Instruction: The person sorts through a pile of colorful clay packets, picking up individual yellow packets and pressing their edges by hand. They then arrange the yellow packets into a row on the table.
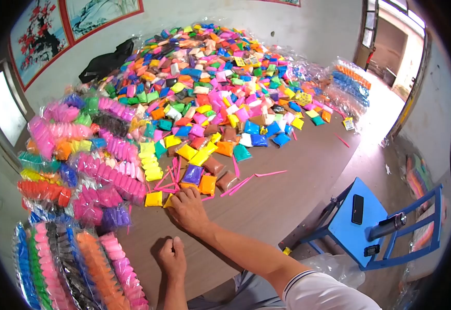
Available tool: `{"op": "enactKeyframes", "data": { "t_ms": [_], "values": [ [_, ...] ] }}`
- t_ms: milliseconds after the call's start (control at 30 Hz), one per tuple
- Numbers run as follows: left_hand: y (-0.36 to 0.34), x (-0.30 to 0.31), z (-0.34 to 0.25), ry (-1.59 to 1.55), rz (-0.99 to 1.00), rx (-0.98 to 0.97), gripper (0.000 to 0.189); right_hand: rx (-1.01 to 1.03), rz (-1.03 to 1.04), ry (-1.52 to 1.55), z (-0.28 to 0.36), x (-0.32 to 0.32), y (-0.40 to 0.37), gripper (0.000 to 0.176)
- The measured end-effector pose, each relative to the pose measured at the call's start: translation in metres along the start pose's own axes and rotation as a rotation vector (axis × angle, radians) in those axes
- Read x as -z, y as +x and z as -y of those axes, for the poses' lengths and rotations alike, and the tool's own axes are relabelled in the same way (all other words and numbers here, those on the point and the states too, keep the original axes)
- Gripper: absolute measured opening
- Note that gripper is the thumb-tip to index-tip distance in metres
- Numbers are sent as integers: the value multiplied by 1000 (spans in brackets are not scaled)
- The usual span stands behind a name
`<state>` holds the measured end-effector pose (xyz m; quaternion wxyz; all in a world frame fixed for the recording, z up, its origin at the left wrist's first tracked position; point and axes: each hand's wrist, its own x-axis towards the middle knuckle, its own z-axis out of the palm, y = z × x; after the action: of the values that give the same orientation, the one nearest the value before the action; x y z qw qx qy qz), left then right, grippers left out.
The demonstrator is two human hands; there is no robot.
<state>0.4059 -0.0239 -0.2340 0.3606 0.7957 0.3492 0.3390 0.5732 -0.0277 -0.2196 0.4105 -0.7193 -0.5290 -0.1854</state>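
The yellow packet [153, 199] lies flat on the brown table [287, 181], at the near edge of the packet pile. Its long axis runs roughly left-to-right in the view, one short end toward the right hand [186, 209]. That hand lies palm down, fingers extended and grasping nothing, tips touching a second yellow packet [169, 201]. Pink sticks [167, 182] lie just beyond. The left hand [172, 256] rests curled into a fist on the table; any contents cannot be made out.

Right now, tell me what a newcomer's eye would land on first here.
The huge heap of bright packets covering the far half of the brown table grabs the eye first. Next, the right hand resting on yellow packets at the heap's near edge, and the blue chair at right.
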Motion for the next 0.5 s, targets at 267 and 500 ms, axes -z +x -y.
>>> {"op": "enactKeyframes", "data": {
  "t_ms": [267, 500],
  "values": [
    [1, -3, 21, 71, -8, -130, 30, 18, -18, 5, 0, 0, -1, 28],
    [-1, -3, 21, 71, -15, -90, 31, 8, 28, 0, 0, -1, -5, 31]
  ]
}}
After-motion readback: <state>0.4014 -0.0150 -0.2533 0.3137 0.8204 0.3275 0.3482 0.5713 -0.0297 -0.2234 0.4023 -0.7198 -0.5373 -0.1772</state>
